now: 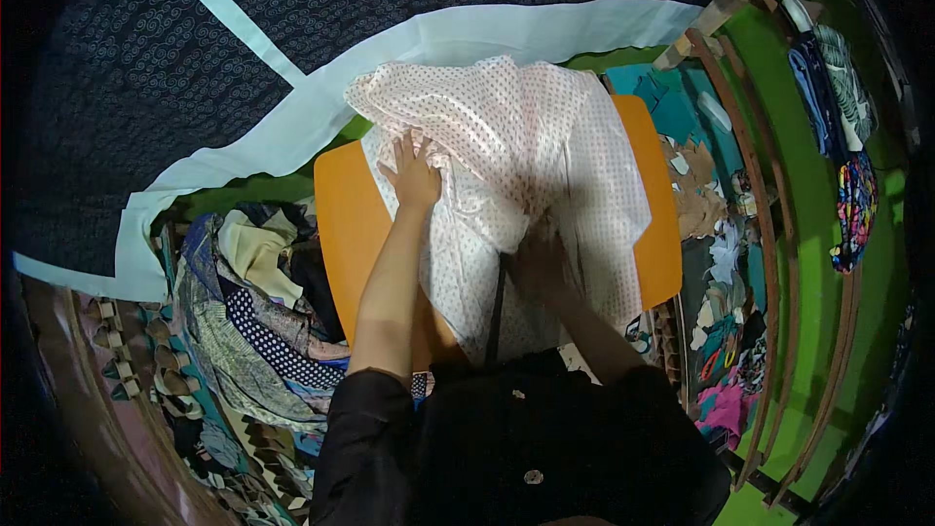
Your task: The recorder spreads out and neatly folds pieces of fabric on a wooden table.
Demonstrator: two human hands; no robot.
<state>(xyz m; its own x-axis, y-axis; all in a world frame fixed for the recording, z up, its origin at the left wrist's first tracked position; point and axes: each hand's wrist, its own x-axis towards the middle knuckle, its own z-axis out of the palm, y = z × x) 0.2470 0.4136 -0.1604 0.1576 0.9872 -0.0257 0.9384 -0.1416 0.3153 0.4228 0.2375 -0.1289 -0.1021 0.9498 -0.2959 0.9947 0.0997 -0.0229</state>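
A pale pinkish-white cloth (584, 136) with small dark dots lies rumpled over an orange board (654, 234) with rounded corners. My left hand (417, 178) rests on the left part of the cloth with its fingers spread, pressing on a bunched fold. My right hand (539, 258) is in shadow near the middle of the cloth, at the lower end of gathered folds. Its fingers are hidden in the cloth and the dark, so their grip does not show. The cloth's lower part hangs toward me over the board's near edge.
Beyond the board spreads a dark patterned cloth (360, 0) with a white border (458, 34). A heap of mixed fabrics (258, 321) lies at the left. Fabric scraps (721, 263) sit on the right beside wooden rails (769, 234), with garments (838, 107) hanging farther right.
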